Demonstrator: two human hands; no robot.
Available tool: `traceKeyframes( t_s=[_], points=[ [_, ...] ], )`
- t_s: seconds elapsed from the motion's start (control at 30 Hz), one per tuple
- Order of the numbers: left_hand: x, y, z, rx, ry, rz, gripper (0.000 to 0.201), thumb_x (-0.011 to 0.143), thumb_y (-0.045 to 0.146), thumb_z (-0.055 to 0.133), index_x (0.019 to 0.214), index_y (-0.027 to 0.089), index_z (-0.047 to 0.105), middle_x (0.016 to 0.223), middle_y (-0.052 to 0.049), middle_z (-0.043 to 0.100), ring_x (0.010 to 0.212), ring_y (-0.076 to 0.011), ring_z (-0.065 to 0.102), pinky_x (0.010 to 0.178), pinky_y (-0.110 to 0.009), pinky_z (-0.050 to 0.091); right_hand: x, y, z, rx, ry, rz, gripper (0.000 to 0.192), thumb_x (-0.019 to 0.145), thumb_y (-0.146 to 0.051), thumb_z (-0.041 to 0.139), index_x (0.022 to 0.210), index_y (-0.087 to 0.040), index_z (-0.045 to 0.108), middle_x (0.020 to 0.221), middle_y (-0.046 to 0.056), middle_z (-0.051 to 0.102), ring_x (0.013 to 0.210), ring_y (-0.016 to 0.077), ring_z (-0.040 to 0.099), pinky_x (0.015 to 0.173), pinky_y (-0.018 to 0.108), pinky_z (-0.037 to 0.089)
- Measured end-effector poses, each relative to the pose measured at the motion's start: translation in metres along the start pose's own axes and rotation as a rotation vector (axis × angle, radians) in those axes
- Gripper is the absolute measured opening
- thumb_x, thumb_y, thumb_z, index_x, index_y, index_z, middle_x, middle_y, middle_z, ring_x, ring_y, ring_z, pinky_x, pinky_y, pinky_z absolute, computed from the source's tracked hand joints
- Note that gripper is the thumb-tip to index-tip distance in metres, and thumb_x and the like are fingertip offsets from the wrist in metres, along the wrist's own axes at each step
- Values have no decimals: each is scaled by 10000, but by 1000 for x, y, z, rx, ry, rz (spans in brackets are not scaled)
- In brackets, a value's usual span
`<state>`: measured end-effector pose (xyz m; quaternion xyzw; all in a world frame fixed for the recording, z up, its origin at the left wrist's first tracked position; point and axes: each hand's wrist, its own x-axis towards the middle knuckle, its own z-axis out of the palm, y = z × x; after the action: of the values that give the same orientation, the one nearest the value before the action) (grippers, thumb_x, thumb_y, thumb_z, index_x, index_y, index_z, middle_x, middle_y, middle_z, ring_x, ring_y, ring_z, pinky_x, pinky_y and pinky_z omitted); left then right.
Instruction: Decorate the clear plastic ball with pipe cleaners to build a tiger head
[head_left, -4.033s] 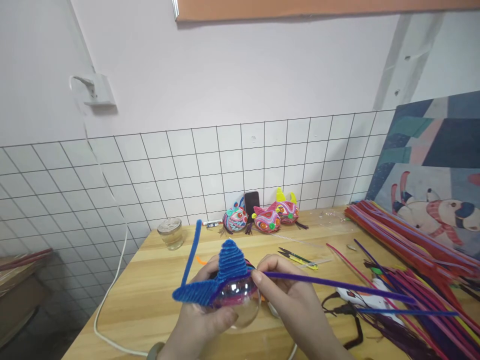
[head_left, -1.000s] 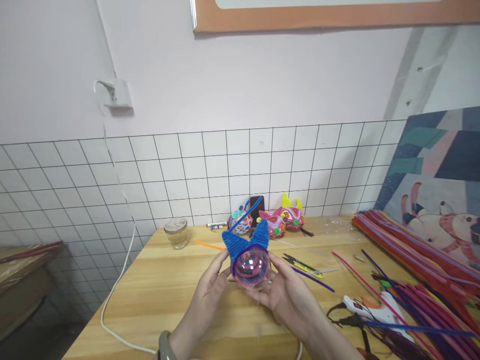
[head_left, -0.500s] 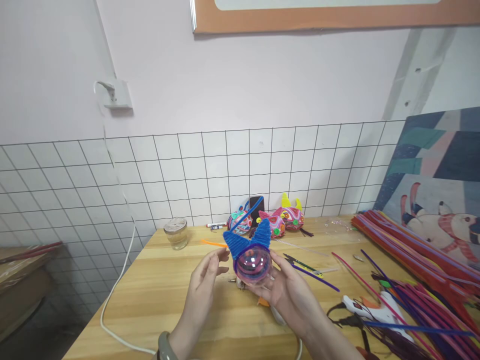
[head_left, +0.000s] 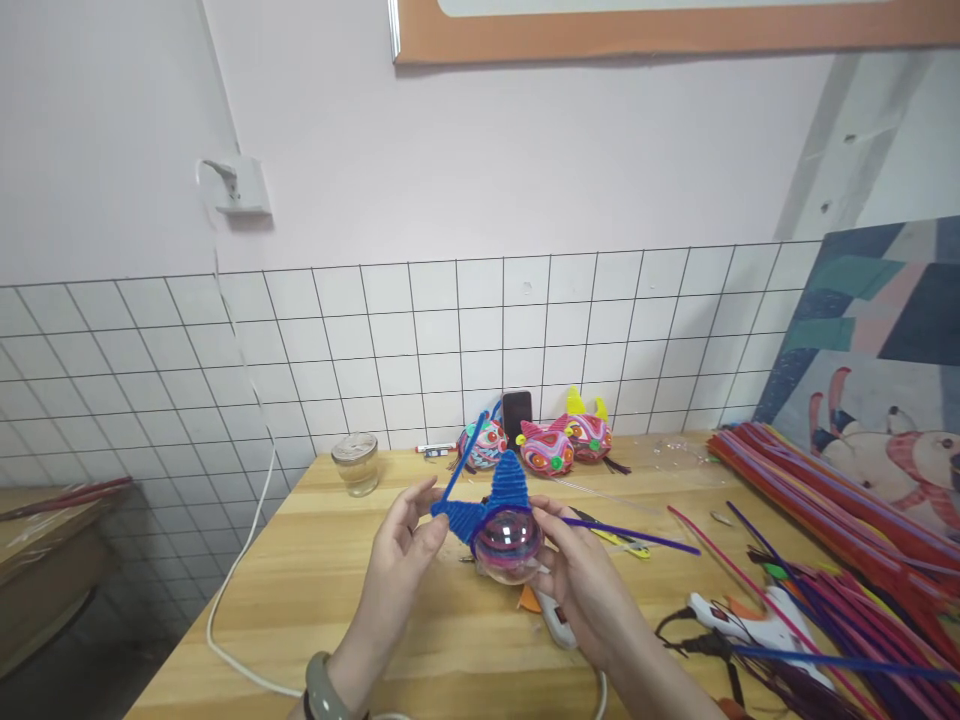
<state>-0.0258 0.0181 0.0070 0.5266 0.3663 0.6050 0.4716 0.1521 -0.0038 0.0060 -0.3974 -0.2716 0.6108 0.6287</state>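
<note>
Two bare forearms — a grey-green bangle [head_left: 321, 688] circles the left wrist.

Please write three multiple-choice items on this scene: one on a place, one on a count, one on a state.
1. Where is the glass jar? A beside the glue gun; B at the table's back left, near the tiled wall; C in a hand.
2. How many finished decorated balls stand by the wall? A one; B three; C five.
3. How is the clear ball with blue pipe cleaner trim? A held up between the left hand and right hand; B lying on the table; C boxed.
Answers: B, the jar stands far left; B, three show; A, both hands grip it.
</note>
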Motion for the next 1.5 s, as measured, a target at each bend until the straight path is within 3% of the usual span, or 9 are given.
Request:
traceKeyframes(
  t_s=[0.23,0.33,0.43,0.6,0.73,0.9,0.97,1.13,1.5],
  points=[
    [3,11,-11,5,-100,-35,491,749,484,652,1150,213,565,1129,-100,641,1118,-262,537,888,-335,428,-1,-1,2,-79,-7,-4,397,618,-380,776,906,-207,566,749,-8,669,652,151,614,529,246,505],
    [6,14,-11,-92,-104,-100,554,808,609,473,1153,184,565,1066,-115,675,1080,-276,565,874,-363,425,-2,-2,3,-97,-24,6,406,611,-394,777,903,-204,569,742,-9,663,660,146,605,537,241,500],
    [10,15,-12,-212,-95,-253,605,841,642,338,1103,150,573,881,-112,714,904,-260,635,782,-366,452,-3,-4,2,-121,-56,30,389,618,-385,773,891,-198,569,721,-10,651,651,146,603,542,244,500],
    [13,8,-17,-81,-252,-443,346,761,447,652,938,151,630,781,-51,697,653,-146,604,610,-256,424,-2,-6,-5,-201,-211,159,339,681,-385,721,914,-209,548,734,-10,631,627,141,604,498,232,487],
    [9,5,-19,-35,-400,-437,378,620,354,802,905,140,675,768,-38,676,672,-148,583,631,-256,416,-1,-5,-9,-273,-270,248,292,708,-364,703,891,-193,552,728,0,637,586,126,599,507,243,498],
    [7,7,-22,21,-668,-285,444,616,378,799,989,174,667,900,-44,670,861,-199,574,797,-314,427,-2,-4,-8,-353,-284,270,290,701,-361,706,897,-189,579,717,-17,627,609,120,590,521,229,485],
    [8,7,-23,76,-718,-258,427,626,373,792,984,177,666,966,-54,666,938,-226,566,834,-334,426,-3,-3,-7,-382,-282,266,306,675,-363,721,887,-190,584,712,-22,625,621,124,586,535,235,484],
    [6,7,-23,164,-756,-278,404,646,354,772,984,162,660,960,-63,677,915,-227,577,809,-338,447,-4,3,-5,-443,-268,275,328,634,-391,730,853,-194,584,667,-30,617,589,119,567,525,229,452],
    [5,8,-22,184,-726,-285,399,628,380,775,948,164,673,909,-58,680,848,-224,588,771,-334,458,-3,6,-4,-472,-245,258,309,632,-412,706,835,-203,604,638,-32,623,560,118,554,496,212,409]
  ],
)
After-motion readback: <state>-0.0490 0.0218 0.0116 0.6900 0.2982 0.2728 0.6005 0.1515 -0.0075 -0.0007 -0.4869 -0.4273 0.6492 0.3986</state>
